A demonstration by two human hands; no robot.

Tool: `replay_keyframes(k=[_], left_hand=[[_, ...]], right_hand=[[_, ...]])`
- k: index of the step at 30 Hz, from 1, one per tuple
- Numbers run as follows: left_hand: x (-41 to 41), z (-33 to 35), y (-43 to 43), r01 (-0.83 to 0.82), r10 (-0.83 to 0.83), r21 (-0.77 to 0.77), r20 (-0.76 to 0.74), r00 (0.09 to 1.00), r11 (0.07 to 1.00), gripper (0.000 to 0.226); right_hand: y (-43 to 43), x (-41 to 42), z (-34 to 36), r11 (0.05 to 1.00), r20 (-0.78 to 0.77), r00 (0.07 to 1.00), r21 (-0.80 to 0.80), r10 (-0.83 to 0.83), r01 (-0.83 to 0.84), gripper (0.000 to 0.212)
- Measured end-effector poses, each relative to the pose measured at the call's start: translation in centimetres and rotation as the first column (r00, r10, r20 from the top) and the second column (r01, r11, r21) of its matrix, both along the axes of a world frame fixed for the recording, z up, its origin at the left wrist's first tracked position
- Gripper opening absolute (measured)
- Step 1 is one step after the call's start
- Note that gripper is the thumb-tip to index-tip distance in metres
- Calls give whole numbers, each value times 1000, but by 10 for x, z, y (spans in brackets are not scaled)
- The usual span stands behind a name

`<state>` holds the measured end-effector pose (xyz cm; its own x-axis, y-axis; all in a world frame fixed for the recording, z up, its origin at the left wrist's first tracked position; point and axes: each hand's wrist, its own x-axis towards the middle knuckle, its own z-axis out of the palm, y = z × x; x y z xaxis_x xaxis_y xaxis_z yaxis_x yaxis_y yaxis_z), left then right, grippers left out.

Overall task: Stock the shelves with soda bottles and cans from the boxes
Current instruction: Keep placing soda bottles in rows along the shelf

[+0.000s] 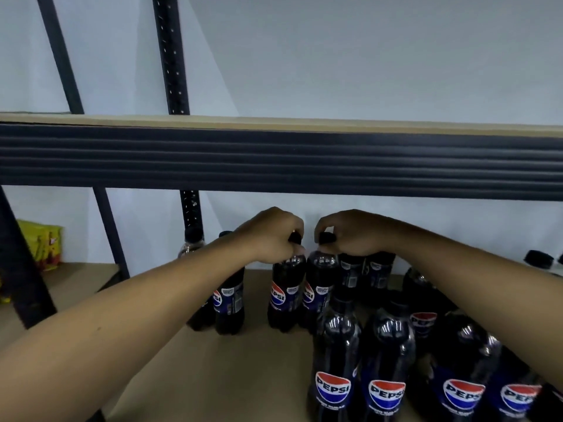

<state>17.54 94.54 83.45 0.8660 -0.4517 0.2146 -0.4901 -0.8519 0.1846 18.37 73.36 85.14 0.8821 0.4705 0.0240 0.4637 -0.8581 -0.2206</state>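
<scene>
Several dark Pepsi bottles with black caps stand on the tan shelf board (249, 370). My left hand (274, 236) grips the cap of one upright bottle (285, 295) in the middle of the shelf. Right beside it, my right hand (350, 234) grips the cap of a second upright bottle (318, 292). Both bottles stand on the board, touching each other. Two more bottles (228, 303) stand to the left, partly behind my left forearm. A front row of bottles (335, 370) fills the lower right.
A dark metal shelf beam (280, 159) runs across just above my hands, with a light board on top. Dark uprights (170, 56) rise at the left. A yellow-green package (42, 243) sits at the far left. More black caps (537, 260) show at the right edge.
</scene>
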Motion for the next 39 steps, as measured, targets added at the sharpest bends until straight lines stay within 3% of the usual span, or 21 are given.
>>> replay_keyframes(k=[8, 14, 22, 24, 27, 32, 39], left_hand=[[2, -5, -34, 148, -149, -60, 1, 989, 987, 23], [5, -8, -48, 219, -220, -110, -2, 975, 970, 27], [5, -21, -40, 186, -192, -168, -19, 981, 968, 41], [3, -23, -39, 186, -194, -173, -28, 981, 967, 45], [0, -25, -39, 155, -156, -175, 7, 988, 972, 46], [-4, -29, -41, 166, -159, -229, 49, 986, 959, 39], [-9, -33, -43, 201, -184, -267, 86, 979, 943, 43]], right_hand=[[-44, -18, 10, 989, -50, 999, -146, 13, -20, 22], [-62, -31, 12, 997, -81, 996, -73, -43, 37, 28], [-53, -32, 1, 994, 56, 998, -106, -30, 35, 18], [-54, -31, 0, 994, 51, 998, -101, -40, 45, 26], [-56, -31, 1, 996, 36, 999, -84, -31, 34, 9], [-57, -33, 5, 996, 22, 999, -86, -36, 38, 22], [-63, -36, 6, 997, -7, 999, -69, -31, 31, 14]])
